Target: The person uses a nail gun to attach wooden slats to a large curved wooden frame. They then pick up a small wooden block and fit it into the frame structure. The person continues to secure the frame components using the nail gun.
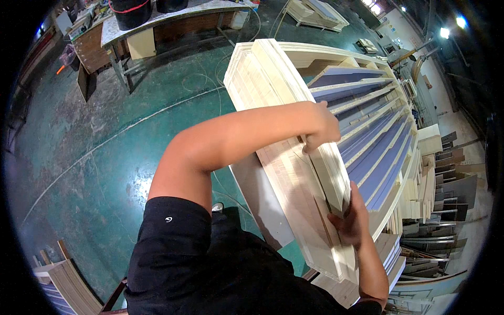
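A long pale wooden board (279, 71) stands on edge along the near end of a stack of wood-framed pieces. My left arm reaches across from the left. At the end of it, my left hand (322, 126) is closed over the board's upper edge near its middle, with some fingers hidden on the far side. Closer to me, my right hand (350, 218) grips the same board towards its near end, thumb on one side and fingers on the other. Below the board lies a stack of pale wooden panels (283, 163) with layered edges.
Frames with blue-grey panels (373, 152) and pale slats fan out to the right. A worktable (173, 16) with dark buckets (131, 13) stands at far left. Leaning boards (457, 184) line the right side. Another panel stack (73, 286) sits at lower left. Thin cords cross the green floor (115, 157).
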Available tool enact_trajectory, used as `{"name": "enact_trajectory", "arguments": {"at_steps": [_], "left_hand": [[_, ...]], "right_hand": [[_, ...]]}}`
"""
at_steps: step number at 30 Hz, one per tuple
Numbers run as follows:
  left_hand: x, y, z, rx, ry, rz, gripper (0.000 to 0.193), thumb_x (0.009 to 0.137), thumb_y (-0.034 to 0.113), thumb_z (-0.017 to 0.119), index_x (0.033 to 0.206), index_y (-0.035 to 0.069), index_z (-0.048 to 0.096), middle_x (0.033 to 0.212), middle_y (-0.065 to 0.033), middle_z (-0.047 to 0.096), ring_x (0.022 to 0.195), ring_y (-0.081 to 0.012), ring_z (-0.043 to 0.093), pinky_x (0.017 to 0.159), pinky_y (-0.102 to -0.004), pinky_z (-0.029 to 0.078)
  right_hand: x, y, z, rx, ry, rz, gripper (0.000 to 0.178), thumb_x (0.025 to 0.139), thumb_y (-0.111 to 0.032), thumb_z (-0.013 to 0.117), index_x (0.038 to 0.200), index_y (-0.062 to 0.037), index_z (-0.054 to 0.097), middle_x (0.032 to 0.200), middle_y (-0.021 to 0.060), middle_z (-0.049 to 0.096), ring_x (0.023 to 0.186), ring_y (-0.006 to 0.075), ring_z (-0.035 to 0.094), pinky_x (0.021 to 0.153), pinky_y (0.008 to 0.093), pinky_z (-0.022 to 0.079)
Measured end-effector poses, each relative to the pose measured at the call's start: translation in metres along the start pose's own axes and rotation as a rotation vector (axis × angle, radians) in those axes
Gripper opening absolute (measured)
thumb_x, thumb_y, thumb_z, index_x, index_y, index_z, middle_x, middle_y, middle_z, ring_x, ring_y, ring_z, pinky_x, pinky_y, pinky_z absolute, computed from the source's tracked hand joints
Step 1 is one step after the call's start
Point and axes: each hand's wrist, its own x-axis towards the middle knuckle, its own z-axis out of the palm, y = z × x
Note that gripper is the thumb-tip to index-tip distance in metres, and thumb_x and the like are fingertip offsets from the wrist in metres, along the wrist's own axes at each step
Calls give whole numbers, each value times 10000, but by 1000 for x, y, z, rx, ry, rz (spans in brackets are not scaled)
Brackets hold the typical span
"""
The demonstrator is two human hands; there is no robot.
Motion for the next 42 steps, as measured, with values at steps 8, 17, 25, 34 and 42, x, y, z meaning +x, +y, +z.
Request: {"name": "enact_trajectory", "arguments": {"at_steps": [8,17,25,34,42], "left_hand": [[-1,-3,17,-27,52,-34,751,578,261,890,1243,71,595,1021,-102,717,1105,-340,649,1129,-683,236],[1,4,17,45,49,72,608,587,180,883,1133,65,642,955,-111,724,978,-337,689,1004,-611,392],[-4,-28,19,58,103,-11,543,608,128,849,1111,93,649,950,-95,720,942,-331,687,928,-513,451],[-5,-18,9,-35,27,6,619,581,163,885,1152,110,652,988,-96,718,973,-340,688,847,-455,553],[-2,-32,15,-27,93,10,652,561,169,891,1157,128,631,1031,-91,707,999,-341,675,874,-473,522]], "right_hand": [[12,-26,-11,-447,-145,3,1065,630,13,859,1521,-29,277,1324,195,537,1241,324,517,1085,359,393],[-7,-13,-14,-425,-111,-15,1030,627,49,849,1497,-16,301,1374,195,510,1258,296,514,1075,369,408],[26,-33,-6,-492,-91,-82,1001,652,48,827,1493,-2,287,1403,215,505,1275,308,514,1067,375,413],[16,-17,-12,-467,-88,-161,978,644,-68,871,1464,-31,339,1313,247,554,1211,410,560,1006,424,465],[23,2,-7,-227,-121,-92,990,668,67,795,1498,17,257,1447,190,466,1345,295,454,1144,383,329]]}}
